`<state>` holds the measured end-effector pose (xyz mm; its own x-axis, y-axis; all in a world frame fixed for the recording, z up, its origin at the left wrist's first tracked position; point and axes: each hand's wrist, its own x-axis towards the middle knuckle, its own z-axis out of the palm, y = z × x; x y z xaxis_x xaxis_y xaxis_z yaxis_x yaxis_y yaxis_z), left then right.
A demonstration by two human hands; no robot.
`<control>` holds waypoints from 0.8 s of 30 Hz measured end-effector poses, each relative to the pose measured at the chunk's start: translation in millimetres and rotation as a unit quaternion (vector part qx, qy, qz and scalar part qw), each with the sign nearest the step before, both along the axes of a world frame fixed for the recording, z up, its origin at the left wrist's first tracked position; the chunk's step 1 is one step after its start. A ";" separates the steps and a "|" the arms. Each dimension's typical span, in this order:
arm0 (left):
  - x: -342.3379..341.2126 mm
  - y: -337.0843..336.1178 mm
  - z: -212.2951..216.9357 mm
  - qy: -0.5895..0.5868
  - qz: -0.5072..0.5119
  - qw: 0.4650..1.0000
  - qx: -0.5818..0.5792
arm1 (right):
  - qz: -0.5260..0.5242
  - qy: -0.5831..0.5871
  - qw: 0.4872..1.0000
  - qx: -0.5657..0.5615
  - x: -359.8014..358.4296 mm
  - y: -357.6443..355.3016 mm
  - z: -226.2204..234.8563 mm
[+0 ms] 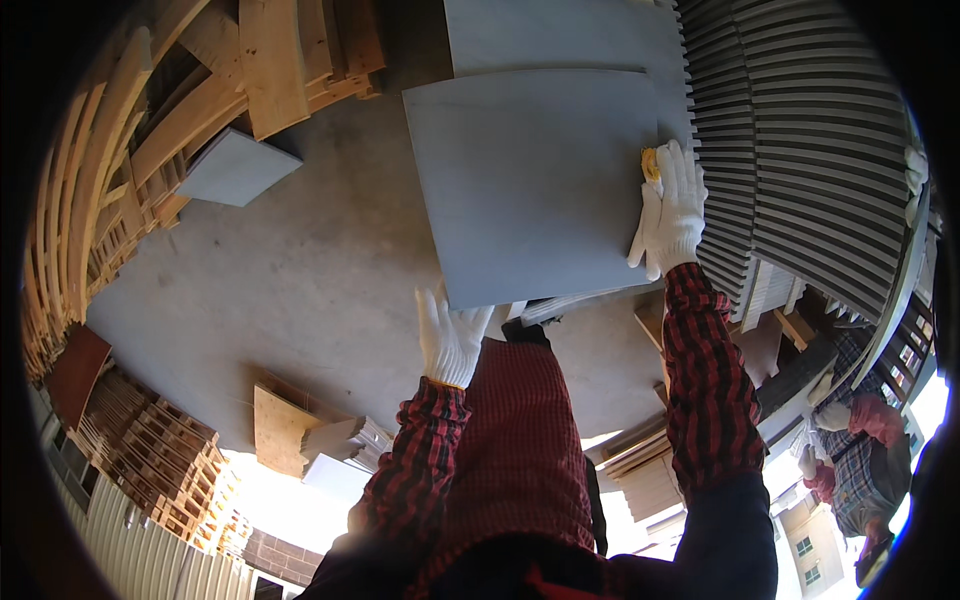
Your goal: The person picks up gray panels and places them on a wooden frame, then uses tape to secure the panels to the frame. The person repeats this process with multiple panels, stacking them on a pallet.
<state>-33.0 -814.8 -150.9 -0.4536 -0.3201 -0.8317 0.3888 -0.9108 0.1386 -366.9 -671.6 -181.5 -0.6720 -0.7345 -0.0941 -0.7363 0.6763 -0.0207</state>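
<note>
A large grey rectangular panel (535,185) lies in front of me, set askew over another grey panel (560,35). My left hand (450,335), in a white knitted glove, meets its near left corner. The fingers stretch up beside the panel's left edge, and the corner sits between them and the thumb side. At the right edge my right hand (675,205), also gloved, lies with its fingers straight. Beside its palm is a white piece with a yellow cuff (650,164), which looks like a loose glove. Whether either hand grips the panel's underside is hidden.
Stacked dark ribbed pieces (825,150) stand close on my right. Wooden boards and frames (270,65) fill the far left, with a smaller grey panel (243,168) leaning there. Pallets (160,460) stand at the lower left. Another person (860,440) is at the lower right.
</note>
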 end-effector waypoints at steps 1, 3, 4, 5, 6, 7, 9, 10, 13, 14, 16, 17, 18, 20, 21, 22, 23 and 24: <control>0.9 0.0 -0.6 -0.001 -0.006 1.000 0.004 | -0.004 0.018 1.000 0.020 -7.4 -8.6 2.8; 1.4 -3.5 -2.5 0.000 -0.017 1.000 0.008 | -0.022 0.079 0.995 -0.055 -36.9 -26.8 -1.8; 2.3 -7.2 -1.4 -0.018 -0.054 0.998 0.004 | -0.012 0.101 0.986 -0.133 -55.4 -49.0 8.4; 3.2 -11.7 0.6 -0.036 -0.093 0.995 0.002 | 0.027 0.139 0.963 -0.231 -74.5 -75.8 21.9; 4.1 -16.0 2.0 -0.052 -0.131 0.990 0.001 | 0.036 0.087 0.963 -0.252 -85.0 -105.9 50.4; 4.3 -20.5 -0.1 -0.071 -0.189 0.979 -0.022 | 0.054 0.145 0.970 -0.188 -103.8 -130.9 61.1; 1.2 -32.9 -8.6 -0.099 -0.304 0.945 -0.073 | 0.120 0.232 0.954 -0.148 -133.7 -144.5 68.6; -2.4 -38.8 -8.5 -0.123 -0.321 0.934 -0.101 | 0.023 0.034 0.957 -0.286 -104.4 -149.1 92.4; -7.1 -60.4 -23.7 -0.140 -0.331 0.927 -0.108 | -0.170 -0.098 0.940 -0.278 -71.0 -128.7 92.2; -12.6 -66.0 -23.7 -0.178 -0.329 0.921 -0.103 | -0.206 -0.115 0.937 -0.259 -44.8 -113.9 82.1; -34.3 -77.0 -12.6 -0.228 -0.332 0.909 -0.103 | -0.279 -0.215 0.916 -0.193 -0.7 -52.5 63.9; -43.9 -81.6 -5.7 -0.247 -0.331 0.904 -0.108 | -0.371 -0.276 0.862 -0.208 26.1 -35.3 73.3; -43.3 -82.6 -11.6 -0.213 -0.307 0.919 -0.129 | -0.420 -0.289 0.832 -0.220 43.8 -17.7 66.8; -46.8 -82.2 -19.7 -0.168 -0.272 0.938 -0.133 | -0.428 -0.304 0.825 -0.210 62.1 -6.3 70.9; -51.2 -79.0 -20.1 -0.142 -0.258 0.946 -0.135 | -0.422 -0.289 0.827 -0.234 66.5 13.2 38.2; -54.5 -75.1 -22.7 -0.133 -0.222 0.958 -0.127 | -0.434 -0.287 0.821 -0.236 66.4 10.0 30.8; -64.2 -74.0 -14.9 -0.143 -0.211 0.960 -0.114 | -0.450 -0.283 0.812 -0.241 68.8 3.1 28.6; -74.8 -73.8 0.8 -0.155 -0.197 0.963 -0.102 | -0.474 -0.297 0.789 -0.255 67.3 -2.9 33.0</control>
<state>-107.7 -888.6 -150.0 -0.3142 -0.3442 -0.8848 -0.0705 -0.9209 0.3833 -299.6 -674.5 -148.5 -0.8910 0.0274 -0.4532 0.3366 0.7099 -0.6187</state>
